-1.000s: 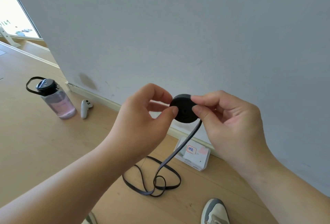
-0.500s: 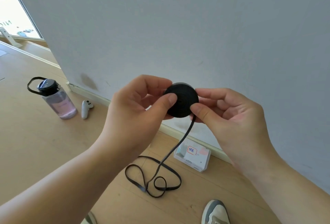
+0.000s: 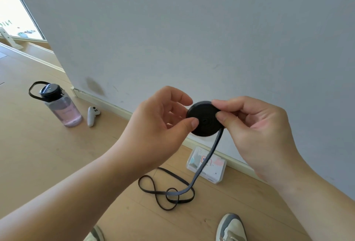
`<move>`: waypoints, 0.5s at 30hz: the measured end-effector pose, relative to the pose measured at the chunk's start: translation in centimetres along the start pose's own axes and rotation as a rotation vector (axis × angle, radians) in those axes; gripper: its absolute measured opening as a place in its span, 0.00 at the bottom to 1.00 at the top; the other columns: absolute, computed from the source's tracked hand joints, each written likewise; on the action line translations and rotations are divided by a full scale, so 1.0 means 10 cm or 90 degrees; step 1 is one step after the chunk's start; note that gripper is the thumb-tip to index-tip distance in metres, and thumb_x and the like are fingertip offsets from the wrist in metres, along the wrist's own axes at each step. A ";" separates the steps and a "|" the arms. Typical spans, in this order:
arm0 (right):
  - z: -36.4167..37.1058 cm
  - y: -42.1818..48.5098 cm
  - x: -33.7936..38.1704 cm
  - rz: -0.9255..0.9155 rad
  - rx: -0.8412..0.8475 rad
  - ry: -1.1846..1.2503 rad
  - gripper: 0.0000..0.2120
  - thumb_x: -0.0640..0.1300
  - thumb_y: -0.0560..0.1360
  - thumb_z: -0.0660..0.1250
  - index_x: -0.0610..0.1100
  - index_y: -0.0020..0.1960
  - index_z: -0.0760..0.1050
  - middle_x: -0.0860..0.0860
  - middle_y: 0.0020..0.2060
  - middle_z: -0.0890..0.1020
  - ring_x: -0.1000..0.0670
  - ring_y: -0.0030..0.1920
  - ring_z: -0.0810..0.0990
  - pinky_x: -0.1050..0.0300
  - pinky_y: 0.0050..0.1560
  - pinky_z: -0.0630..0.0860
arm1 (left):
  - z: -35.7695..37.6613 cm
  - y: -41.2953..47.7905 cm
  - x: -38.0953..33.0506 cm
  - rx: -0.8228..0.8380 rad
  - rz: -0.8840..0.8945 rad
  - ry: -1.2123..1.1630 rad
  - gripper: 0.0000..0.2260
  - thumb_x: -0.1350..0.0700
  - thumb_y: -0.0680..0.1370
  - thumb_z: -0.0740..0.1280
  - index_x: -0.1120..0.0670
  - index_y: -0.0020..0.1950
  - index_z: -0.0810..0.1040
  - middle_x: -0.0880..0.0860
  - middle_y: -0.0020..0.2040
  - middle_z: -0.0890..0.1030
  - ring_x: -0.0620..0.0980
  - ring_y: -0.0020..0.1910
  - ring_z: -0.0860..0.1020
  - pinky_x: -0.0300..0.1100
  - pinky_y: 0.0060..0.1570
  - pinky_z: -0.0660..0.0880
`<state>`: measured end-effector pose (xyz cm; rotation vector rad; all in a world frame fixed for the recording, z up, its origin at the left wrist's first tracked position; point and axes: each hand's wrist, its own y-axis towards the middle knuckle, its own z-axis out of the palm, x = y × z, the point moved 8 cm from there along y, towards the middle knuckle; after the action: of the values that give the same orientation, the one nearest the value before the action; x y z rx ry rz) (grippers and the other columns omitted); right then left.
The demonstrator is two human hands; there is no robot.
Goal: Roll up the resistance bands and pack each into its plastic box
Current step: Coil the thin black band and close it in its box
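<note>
Both hands pinch the black resistance band (image 3: 205, 118), rolled into a flat coil: left hand (image 3: 159, 125) on its left edge, right hand (image 3: 253, 125) on its right. Its loose tail hangs to the floor (image 3: 48, 154), looping beside the plastic box (image 3: 207, 164).

The black resistance band (image 3: 204, 119) was wound into a flat disc pinched between left hand (image 3: 159, 125) and right hand (image 3: 255, 131), its tail dropping toward 7 o'clock into loose loops. The clear plastic box (image 3: 217, 168) lay at the disc's 6 o'clock.
</note>
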<state>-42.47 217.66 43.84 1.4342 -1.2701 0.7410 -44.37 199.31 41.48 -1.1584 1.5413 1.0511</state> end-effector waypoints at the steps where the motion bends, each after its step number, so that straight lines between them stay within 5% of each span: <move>1: 0.04 -0.01 0.04 -0.031 0.017 -0.038 0.17 0.29 0.76 0.72 0.51 0.47 0.87 0.53 0.42 0.88 0.53 0.47 0.87 0.64 0.50 0.81 | 0.00 -0.01 -0.01 -0.009 0.018 0.015 0.12 0.60 0.76 0.76 0.46 0.54 0.80 0.47 0.48 0.86 0.44 0.47 0.86 0.47 0.48 0.84; 5: 0.12 -0.07 0.13 -0.101 0.027 -0.122 0.15 0.29 0.75 0.73 0.49 0.48 0.87 0.55 0.41 0.87 0.55 0.46 0.86 0.71 0.46 0.78 | 0.01 -0.02 -0.05 -0.008 0.057 0.059 0.16 0.63 0.77 0.74 0.42 0.56 0.83 0.42 0.47 0.84 0.42 0.49 0.84 0.36 0.48 0.83; 12: 0.05 -0.05 0.00 0.030 -0.009 0.030 0.14 0.36 0.73 0.77 0.54 0.50 0.85 0.55 0.42 0.89 0.50 0.44 0.88 0.52 0.50 0.86 | -0.09 -0.03 -0.02 -0.076 0.058 -0.067 0.15 0.65 0.79 0.72 0.46 0.58 0.84 0.48 0.46 0.86 0.48 0.52 0.86 0.45 0.49 0.85; 15: 0.07 -0.04 -0.02 0.031 -0.006 0.054 0.13 0.33 0.74 0.75 0.51 0.50 0.86 0.55 0.43 0.89 0.53 0.46 0.88 0.60 0.51 0.84 | -0.03 -0.08 0.04 -0.071 0.034 -0.104 0.13 0.65 0.80 0.71 0.47 0.55 0.83 0.51 0.48 0.86 0.51 0.53 0.86 0.48 0.49 0.86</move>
<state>-42.25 217.04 43.34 1.3535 -1.2451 0.8195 -43.73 198.83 41.10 -1.0830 1.4075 1.2497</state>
